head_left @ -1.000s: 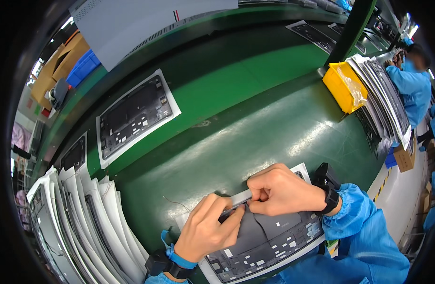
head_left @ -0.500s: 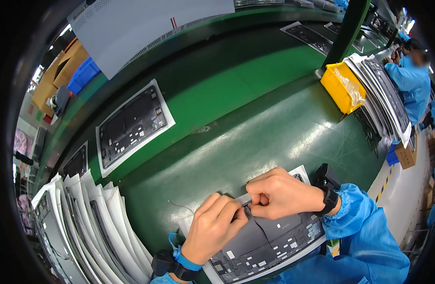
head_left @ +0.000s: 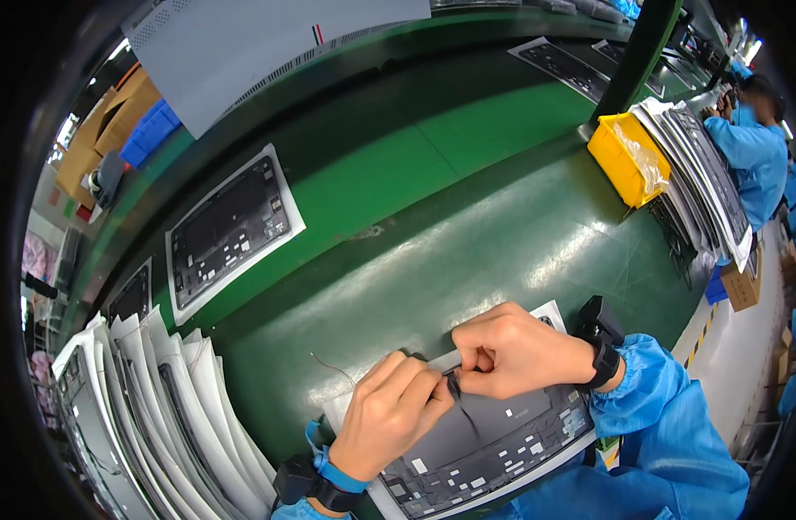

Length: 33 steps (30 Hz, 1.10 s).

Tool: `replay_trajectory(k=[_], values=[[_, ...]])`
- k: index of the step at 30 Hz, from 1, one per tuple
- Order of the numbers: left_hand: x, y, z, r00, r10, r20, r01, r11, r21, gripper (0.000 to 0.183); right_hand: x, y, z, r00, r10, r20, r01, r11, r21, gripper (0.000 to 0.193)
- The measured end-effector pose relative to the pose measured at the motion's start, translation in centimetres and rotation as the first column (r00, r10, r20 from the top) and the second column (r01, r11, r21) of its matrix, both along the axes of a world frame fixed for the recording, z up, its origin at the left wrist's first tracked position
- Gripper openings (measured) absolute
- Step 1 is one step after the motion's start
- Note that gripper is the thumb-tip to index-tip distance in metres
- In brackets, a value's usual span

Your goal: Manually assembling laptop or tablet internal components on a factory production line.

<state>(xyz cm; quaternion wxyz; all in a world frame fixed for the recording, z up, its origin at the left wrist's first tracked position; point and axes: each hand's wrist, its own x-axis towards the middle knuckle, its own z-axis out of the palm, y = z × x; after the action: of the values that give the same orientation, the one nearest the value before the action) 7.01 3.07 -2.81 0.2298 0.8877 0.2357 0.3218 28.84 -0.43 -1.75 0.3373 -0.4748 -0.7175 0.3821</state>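
A dark flat panel, like a tablet's back cover [head_left: 511, 433], lies on a white foam sheet in front of me. Over its upper edge, my left hand [head_left: 396, 397] and my right hand [head_left: 521, 354] nearly meet, both closed with thumb and fingers pinched. Between the fingertips runs a thin black strip [head_left: 469, 416], its loose end dangling over the panel. Both hands grip it near its upper end, which the fingers partly hide. A blue wrist strap [head_left: 339, 475] with a thin wire circles my left wrist.
White-sheeted panels stand stacked upright at the left [head_left: 168, 416] and the right [head_left: 697, 173]. A yellow bin [head_left: 625, 169] holds clear plastic bits. Another panel [head_left: 233, 230] lies on the green conveyor belt [head_left: 398, 165]. A co-worker in blue [head_left: 749, 147] is at the far right.
The panel on the conveyor has shifted slightly left, and a belt seam now shows. The strip's dangling end has moved a little left; my hands have barely moved.
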Motion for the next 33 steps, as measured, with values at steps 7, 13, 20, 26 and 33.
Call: replay_trajectory(k=[7,13,20,26,33], values=[[0.5,0.2,0.2,1.0,-0.008,0.022,0.011,0.993,-0.119,0.019,-0.1,0.0,-0.5,0.999,-0.022,0.039,0.019,0.998,0.065,0.023],[0.6,0.4,0.5,0.999,0.035,0.027,-0.026,0.964,-0.265,0.018,0.7,0.6,0.3,1.0,0.026,0.004,-0.025,0.993,-0.116,0.018],[0.7,0.8,0.9,0.997,0.031,-0.067,-0.053,0.93,-0.363,0.018,0.3,0.4,-0.3,0.998,0.012,0.058,-0.012,1.0,-0.004,0.018],[1.4,0.5,0.2,0.998,0.064,0.003,-0.061,0.959,-0.278,0.019,0.2,0.0,-1.4,0.996,-0.011,0.089,-0.006,0.982,0.189,0.025],[1.8,0.2,-0.1,0.999,0.022,0.043,-0.015,0.989,-0.144,0.019,0.7,-0.5,-1.5,0.987,-0.034,0.155,-0.023,0.937,0.348,0.022]])
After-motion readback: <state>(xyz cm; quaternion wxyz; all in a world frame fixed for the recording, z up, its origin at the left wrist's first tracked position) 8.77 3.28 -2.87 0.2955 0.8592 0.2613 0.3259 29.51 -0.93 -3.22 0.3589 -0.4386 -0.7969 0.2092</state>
